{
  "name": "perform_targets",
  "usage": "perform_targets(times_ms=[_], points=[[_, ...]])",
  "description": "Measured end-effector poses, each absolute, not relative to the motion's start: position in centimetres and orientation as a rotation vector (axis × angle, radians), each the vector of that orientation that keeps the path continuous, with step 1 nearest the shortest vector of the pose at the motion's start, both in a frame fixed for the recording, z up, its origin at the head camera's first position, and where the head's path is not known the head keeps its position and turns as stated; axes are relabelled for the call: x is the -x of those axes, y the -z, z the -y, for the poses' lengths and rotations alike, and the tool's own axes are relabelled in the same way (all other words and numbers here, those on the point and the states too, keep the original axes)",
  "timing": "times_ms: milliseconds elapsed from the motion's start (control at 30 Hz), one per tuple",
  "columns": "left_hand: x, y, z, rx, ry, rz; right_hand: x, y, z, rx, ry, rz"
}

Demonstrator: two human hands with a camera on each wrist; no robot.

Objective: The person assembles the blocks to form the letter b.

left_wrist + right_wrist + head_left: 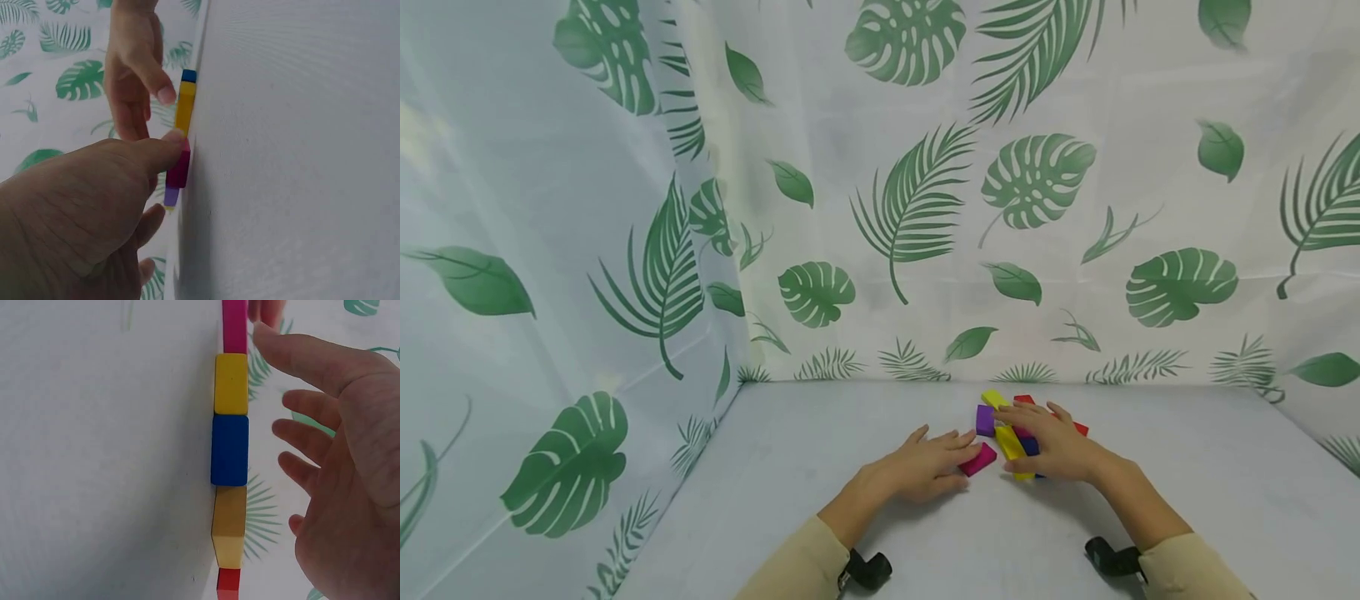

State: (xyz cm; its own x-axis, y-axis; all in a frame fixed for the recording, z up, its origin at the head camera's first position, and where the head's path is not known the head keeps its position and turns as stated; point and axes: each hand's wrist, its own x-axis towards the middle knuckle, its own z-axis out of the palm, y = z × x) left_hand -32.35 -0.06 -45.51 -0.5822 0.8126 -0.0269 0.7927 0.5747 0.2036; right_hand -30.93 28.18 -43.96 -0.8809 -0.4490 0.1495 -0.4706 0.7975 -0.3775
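Coloured blocks [1011, 443] near table's [805, 467] far edge; left hand [919, 467] at magenta block [979, 460], grip cannot be told; right hand [1058, 443] spread over others.

At 5 o'clock in the head view, the magenta block [979, 461] and yellow block [1011, 443] look smooth and matt, like painted wood. The white table [790, 475] is matt and finely textured; at 12 o'clock, the leaf-printed sheet [820, 108] looks thin, creased and faintly shiny.

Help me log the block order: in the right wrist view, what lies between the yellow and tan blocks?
The right wrist view shows the blue block between the yellow block and the tan block.
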Motion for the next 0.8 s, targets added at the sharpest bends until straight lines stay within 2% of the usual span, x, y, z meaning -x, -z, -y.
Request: perform_targets(times_ms=[400, 800], points=[[32.33, 45.68, -0.20, -1.404, -0.271, -2.662, 30.64, 43.71, -28.33, -0.716, -0.650, 3.047], [32.25, 45.57, -0.11, -1.540, -0.161, -2.785, 30.49, 43.90, -28.22, -0.759, -0.611, 3.066]])
